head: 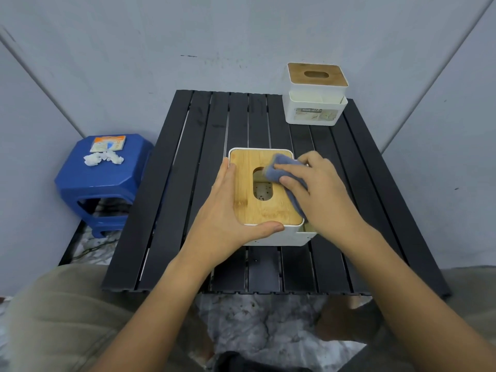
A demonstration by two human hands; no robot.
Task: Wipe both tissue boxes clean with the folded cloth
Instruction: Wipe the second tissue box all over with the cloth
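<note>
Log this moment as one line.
left hand steadies white wooden-lidded tissue box | right hand presses folded blue cloth on lid | far box untouched

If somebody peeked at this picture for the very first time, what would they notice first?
Probably the two hands in the middle of the black slatted table: the right hand presses a folded blue-grey cloth onto the wooden lid of the near white tissue box, while the left hand steadies it. Next, the bright blue plastic stool at the left, then a second white tissue box at the table's far right corner.
</note>
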